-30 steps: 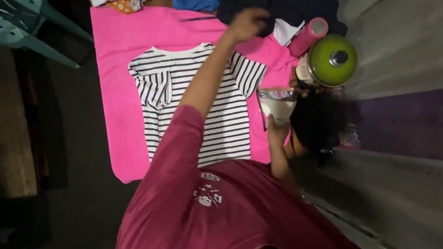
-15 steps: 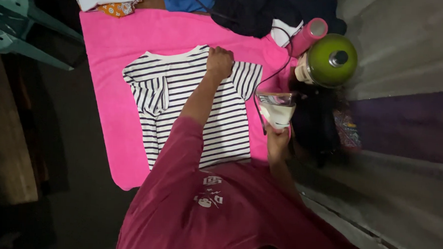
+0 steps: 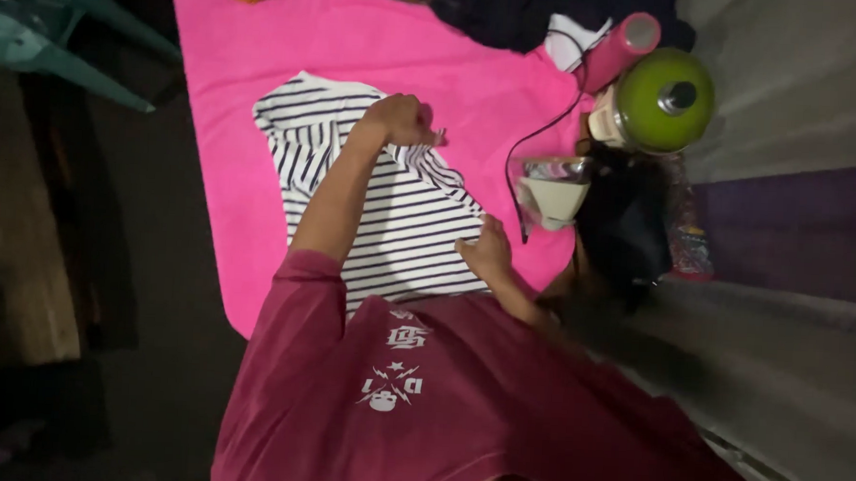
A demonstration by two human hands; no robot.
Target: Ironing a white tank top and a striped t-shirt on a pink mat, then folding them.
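A black-and-white striped T-shirt (image 3: 400, 220) lies on a pink towel (image 3: 260, 118). My left hand (image 3: 400, 119) is closed on the shirt's right sleeve, which is pulled over onto the chest in a slanted fold. My right hand (image 3: 485, 253) rests on the shirt's right edge at the lower end of that fold, fingers loosely spread. A white clothes iron (image 3: 550, 190) stands by itself on the towel just right of the shirt. Its black cord (image 3: 539, 130) runs up toward the dark clothes. My maroon sleeves and chest fill the bottom of the view.
A green-lidded pot (image 3: 663, 99) and a pink cylinder (image 3: 621, 49) stand at the towel's upper right. Dark clothes (image 3: 515, 13) lie along the top edge. A dark bag (image 3: 626, 230) sits right of the iron. Teal chair legs (image 3: 43, 22) are at the upper left.
My right hand let go of the iron and moved left onto the shirt's edge. My left hand came down from the far clothes, gripped the right sleeve and drew it over the chest.
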